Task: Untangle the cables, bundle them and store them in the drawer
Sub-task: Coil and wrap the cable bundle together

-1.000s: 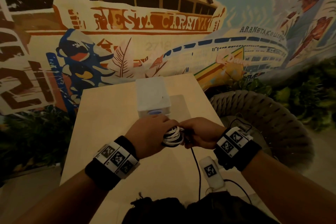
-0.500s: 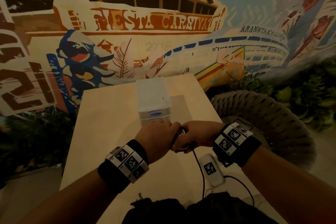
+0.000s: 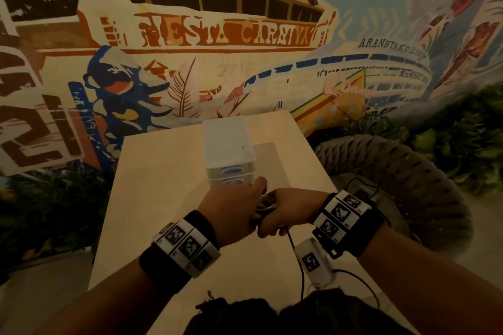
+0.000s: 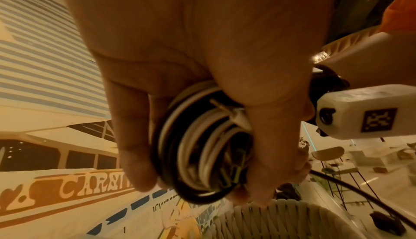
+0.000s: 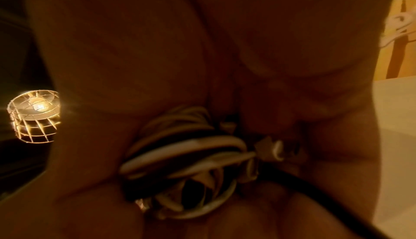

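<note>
A coil of white and black cables (image 3: 266,205) (image 4: 202,154) (image 5: 186,155) sits between both hands just in front of the white drawer unit (image 3: 230,155). My left hand (image 3: 234,212) (image 4: 202,82) wraps its fingers and thumb around the coil. My right hand (image 3: 288,209) (image 5: 247,65) grips the same coil from the right side. A black cable end (image 3: 296,255) hangs from the hands toward my lap. Both visible drawer fronts look closed, and the lower one is partly hidden by my left hand.
The drawer unit stands on a light wooden table (image 3: 163,198) against a painted mural wall. A woven rope chair (image 3: 408,185) is close on the right. A white tagged device (image 3: 314,262) with thin wires lies at the table's near right edge.
Both hands moved forward with the coil, up to the drawer unit's front. The hands closed tighter together, so less of the white coil shows.
</note>
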Demonstrator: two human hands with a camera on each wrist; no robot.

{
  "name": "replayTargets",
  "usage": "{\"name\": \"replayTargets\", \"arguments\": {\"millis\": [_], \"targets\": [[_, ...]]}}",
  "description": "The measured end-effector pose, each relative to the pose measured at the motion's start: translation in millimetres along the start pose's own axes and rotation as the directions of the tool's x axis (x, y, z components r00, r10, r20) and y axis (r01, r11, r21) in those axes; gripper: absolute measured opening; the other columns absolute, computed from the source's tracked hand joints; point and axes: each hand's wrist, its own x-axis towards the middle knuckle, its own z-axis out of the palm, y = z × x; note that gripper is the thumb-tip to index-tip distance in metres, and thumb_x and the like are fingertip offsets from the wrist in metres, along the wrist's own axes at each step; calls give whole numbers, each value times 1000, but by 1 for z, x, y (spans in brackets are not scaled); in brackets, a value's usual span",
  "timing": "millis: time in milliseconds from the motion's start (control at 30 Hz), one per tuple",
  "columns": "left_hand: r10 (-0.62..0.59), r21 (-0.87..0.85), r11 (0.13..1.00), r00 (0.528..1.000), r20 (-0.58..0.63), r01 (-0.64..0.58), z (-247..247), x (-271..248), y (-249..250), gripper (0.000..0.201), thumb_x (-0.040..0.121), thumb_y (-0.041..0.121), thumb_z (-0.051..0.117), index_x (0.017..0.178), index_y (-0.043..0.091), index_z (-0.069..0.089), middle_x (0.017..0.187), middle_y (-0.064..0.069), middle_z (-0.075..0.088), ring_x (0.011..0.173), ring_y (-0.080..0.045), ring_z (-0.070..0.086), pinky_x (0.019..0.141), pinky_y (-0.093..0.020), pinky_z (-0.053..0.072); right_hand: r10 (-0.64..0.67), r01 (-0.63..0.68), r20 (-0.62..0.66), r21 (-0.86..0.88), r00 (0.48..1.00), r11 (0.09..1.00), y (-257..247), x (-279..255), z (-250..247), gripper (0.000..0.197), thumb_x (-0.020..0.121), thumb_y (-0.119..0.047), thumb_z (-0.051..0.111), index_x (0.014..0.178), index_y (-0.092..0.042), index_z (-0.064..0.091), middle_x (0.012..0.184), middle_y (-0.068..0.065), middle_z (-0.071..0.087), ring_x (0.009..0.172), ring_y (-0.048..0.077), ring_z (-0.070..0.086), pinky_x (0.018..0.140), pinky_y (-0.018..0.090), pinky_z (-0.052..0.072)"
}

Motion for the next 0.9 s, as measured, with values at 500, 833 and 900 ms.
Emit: {"name": "replayTargets", "arguments": {"millis": [500, 833, 900], "targets": [[-36, 178, 984, 980, 196, 0, -4, -1, 10, 15, 94, 33, 56, 89, 20, 63, 89, 2, 67, 82, -19, 66, 65, -26, 39, 27, -33, -54, -115, 998, 993, -8, -2, 7, 22, 67, -38, 91, 78, -31, 73, 76, -11, 71, 72, 8, 69, 74, 28, 61], [-79, 69, 995, 985, 151, 69, 0, 3, 5, 23, 95, 33, 55, 115, 21, 59, 103, 3, 69, 91, -20, 68, 72, -29, 49, -182, 73, -233, -411, 955, 909, 0, 4, 22, 30, 83, -29, 71, 60, -23, 52, 62, -2, 52, 57, 15, 47, 60, 31, 40], [-49, -28, 998, 994, 99, 52, 3, 1, -1, 64, 89, 44, 64, 145, 30, 36, 123, 5, 66, 105, -20, 67, 84, -34, 56, -205, 112, -220, -371, 954, 922, 6, 1, 21, 29, 85, -30, 69, 62, -21, 52, 63, 0, 52, 58, 16, 48, 62, 33, 41]]}}
